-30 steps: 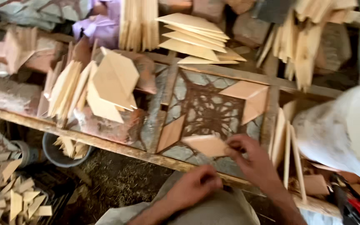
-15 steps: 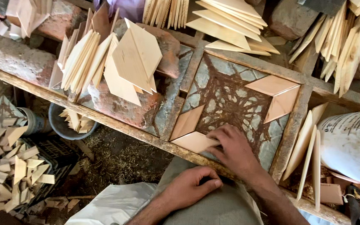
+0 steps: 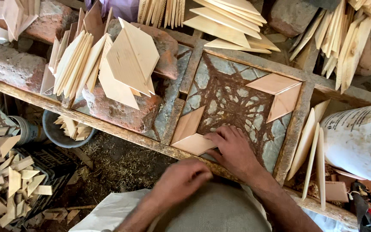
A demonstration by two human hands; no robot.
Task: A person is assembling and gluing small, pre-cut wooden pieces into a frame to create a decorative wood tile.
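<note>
Right hand (image 3: 232, 150) fingers spread flat, pressing wood rhombus (image 3: 194, 144) into frame corner (image 3: 172, 146); left hand (image 3: 181, 180) curled (idle). Keep edges flush.

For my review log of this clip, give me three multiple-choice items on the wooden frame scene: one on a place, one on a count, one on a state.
1. Where does the right hand rest?
A. on the white bucket
B. inside the square frame, on the near-left rhombus piece
C. on the brick

2. How many rhombus pieces lie inside the frame?
A. two
B. four
C. seven

3. What is the left hand doing?
A. holding a brush
B. empty, loosely curled near the frame's front edge
C. lifting a brick

Answers: 1 B, its fingers press that piece in the frame's near-left corner. 2 B, one pair lies near-left and another pair far-right. 3 B, nothing shows in its curled fingers.
</note>
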